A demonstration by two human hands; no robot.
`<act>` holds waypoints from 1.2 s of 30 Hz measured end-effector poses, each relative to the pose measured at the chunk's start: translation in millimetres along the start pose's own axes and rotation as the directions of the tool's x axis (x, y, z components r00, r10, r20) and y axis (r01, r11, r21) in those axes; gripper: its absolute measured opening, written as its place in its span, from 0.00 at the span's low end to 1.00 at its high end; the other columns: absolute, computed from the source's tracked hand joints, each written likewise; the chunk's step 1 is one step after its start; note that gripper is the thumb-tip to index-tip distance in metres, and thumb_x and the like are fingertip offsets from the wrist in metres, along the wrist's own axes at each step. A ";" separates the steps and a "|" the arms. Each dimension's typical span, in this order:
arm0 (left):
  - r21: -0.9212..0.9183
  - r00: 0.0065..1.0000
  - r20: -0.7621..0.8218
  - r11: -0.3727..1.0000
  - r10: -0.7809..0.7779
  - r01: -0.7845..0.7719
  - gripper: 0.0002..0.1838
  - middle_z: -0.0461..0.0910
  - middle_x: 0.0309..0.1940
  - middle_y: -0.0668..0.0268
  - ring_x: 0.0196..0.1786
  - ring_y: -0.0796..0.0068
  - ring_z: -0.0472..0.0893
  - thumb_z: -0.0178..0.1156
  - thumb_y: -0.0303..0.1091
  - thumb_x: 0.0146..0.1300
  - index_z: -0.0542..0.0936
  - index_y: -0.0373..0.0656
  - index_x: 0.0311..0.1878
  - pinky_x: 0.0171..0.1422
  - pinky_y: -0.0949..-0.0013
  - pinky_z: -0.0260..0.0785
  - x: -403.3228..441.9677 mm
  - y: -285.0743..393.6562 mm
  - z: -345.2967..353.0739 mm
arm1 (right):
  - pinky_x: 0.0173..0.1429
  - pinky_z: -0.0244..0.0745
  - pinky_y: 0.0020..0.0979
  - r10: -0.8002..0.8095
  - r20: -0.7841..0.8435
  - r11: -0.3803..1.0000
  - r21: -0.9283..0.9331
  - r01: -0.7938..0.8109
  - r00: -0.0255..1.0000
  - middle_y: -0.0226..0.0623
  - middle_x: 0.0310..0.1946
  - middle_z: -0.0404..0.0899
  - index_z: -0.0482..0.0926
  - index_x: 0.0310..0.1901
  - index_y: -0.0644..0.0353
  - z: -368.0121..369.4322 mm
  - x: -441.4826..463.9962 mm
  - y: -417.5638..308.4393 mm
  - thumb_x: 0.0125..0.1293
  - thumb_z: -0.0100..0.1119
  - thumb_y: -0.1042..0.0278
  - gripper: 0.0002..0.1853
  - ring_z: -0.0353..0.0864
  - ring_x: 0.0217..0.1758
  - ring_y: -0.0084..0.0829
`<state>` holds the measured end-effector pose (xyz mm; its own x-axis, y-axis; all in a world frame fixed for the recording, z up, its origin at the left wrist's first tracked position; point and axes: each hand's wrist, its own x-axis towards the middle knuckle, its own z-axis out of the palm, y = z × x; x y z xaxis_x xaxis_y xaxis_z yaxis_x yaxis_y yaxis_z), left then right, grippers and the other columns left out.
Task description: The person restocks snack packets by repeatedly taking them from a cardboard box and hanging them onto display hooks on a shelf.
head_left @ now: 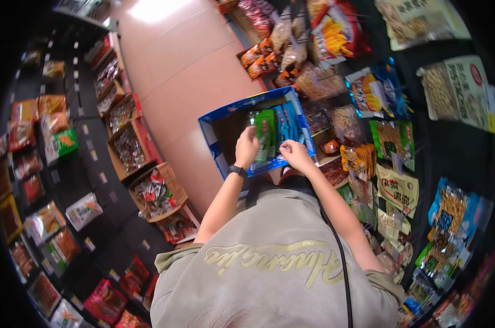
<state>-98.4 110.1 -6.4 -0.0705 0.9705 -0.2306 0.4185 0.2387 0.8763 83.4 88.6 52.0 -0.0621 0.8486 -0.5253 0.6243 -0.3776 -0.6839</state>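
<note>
The green packs (266,128) stand in the blue box (221,130), between the two hands. The left hand (247,146) is at their eight o'clock, right beside them, fingers bent inward; with the blur there, I can't tell whether it grips one or merely rests close. The right hand (296,156) is at their four o'clock, over the box's near edge, thumb and finger drawn together; whether anything thin sits between them can't be told. The blue packs (287,120) lie at the green ones' two o'clock, slim, upright-looking strips in a row, just beyond the right hand.

The box is an open rectangle of printed card, glossy blue outside and dull brown within, its nine o'clock side bare. A dark watch (237,171) with a squarish face rings the left wrist. At the box's six o'clock spreads a soft grey-beige shirt (269,262) with yellowish script, a thin black cord (343,262) running down it. Smooth pinkish floor tiles (165,65) stretch toward ten o'clock. A plain cardboard carton (177,192) of small shiny packets sits at eight; crinkled orange packs (358,159) hang past three.
</note>
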 end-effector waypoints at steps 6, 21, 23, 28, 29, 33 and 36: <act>-0.148 0.973 0.173 0.980 0.154 -0.129 0.11 0.82 0.35 0.62 0.34 0.71 0.81 0.52 0.25 0.61 0.76 0.42 0.47 0.40 0.70 0.72 24.8 99.0 61.2 | 0.28 0.69 0.36 -0.011 -0.277 0.997 0.075 0.032 0.961 0.40 0.17 0.76 0.77 0.37 0.58 -76.0 -87.3 11.6 0.59 0.56 0.64 0.09 0.78 0.22 0.38; -0.452 0.523 0.590 0.789 0.614 -0.417 0.32 0.70 0.55 0.50 0.30 0.71 0.75 0.54 0.23 0.55 0.58 0.39 0.64 0.39 0.71 0.69 9.3 275.3 296.8 | 0.36 0.75 0.24 0.567 -0.754 0.623 0.655 0.427 0.331 0.47 0.60 0.61 0.55 0.63 0.62 -208.6 -135.1 173.1 0.65 0.55 0.63 0.29 0.81 0.40 0.28; -0.457 0.473 0.492 0.679 0.731 -0.574 0.31 0.71 0.54 0.51 0.30 0.73 0.75 0.54 0.24 0.56 0.58 0.38 0.64 0.39 0.71 0.69 19.8 266.9 328.1 | 0.31 0.76 0.23 0.576 -0.753 0.624 0.657 0.423 0.319 0.43 0.52 0.69 0.60 0.60 0.62 -224.5 -136.3 163.9 0.65 0.55 0.64 0.26 0.81 0.37 0.26; -0.521 0.673 0.588 0.847 0.449 -0.109 0.12 0.68 0.23 0.70 0.26 0.81 0.67 0.59 0.35 0.62 0.69 0.39 0.41 0.31 0.74 0.63 19.8 273.1 342.6 | 0.29 0.71 0.21 0.540 -0.767 0.525 0.628 0.574 0.346 0.29 0.30 0.77 0.73 0.43 0.63 -233.2 -127.9 177.4 0.65 0.55 0.65 0.10 0.76 0.28 0.18; -0.487 0.678 0.550 0.847 0.487 -0.213 0.11 0.68 0.23 0.70 0.26 0.82 0.67 0.59 0.34 0.62 0.69 0.39 0.39 0.30 0.74 0.62 18.3 272.2 341.1 | 0.27 0.70 0.21 0.511 -0.791 0.562 0.604 0.565 0.337 0.28 0.29 0.76 0.73 0.42 0.63 -230.6 -127.5 182.7 0.65 0.55 0.65 0.10 0.76 0.26 0.18; -0.447 0.684 0.480 0.824 0.550 -0.349 0.11 0.68 0.22 0.70 0.26 0.83 0.66 0.59 0.33 0.62 0.67 0.40 0.32 0.31 0.75 0.61 16.9 266.6 329.4 | 0.25 0.67 0.18 0.442 -0.846 0.660 0.532 0.531 0.298 0.24 0.23 0.74 0.74 0.39 0.62 -217.1 -133.9 179.9 0.65 0.55 0.66 0.09 0.72 0.20 0.14; -0.455 0.683 0.483 0.824 0.548 -0.338 0.11 0.67 0.21 0.73 0.26 0.85 0.65 0.59 0.32 0.62 0.67 0.40 0.32 0.30 0.77 0.60 11.5 253.9 310.1 | 0.23 0.65 0.19 0.375 -0.850 0.665 0.525 0.532 0.369 0.23 0.19 0.71 0.73 0.41 0.64 -203.3 -147.5 172.1 0.65 0.55 0.65 0.11 0.71 0.19 0.14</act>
<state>287.8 171.0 82.3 0.6184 0.7769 0.1180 -0.0438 -0.1158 0.9923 358.3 -26.2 114.7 0.8734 0.4865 -0.0204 -0.0266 0.0059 -0.9996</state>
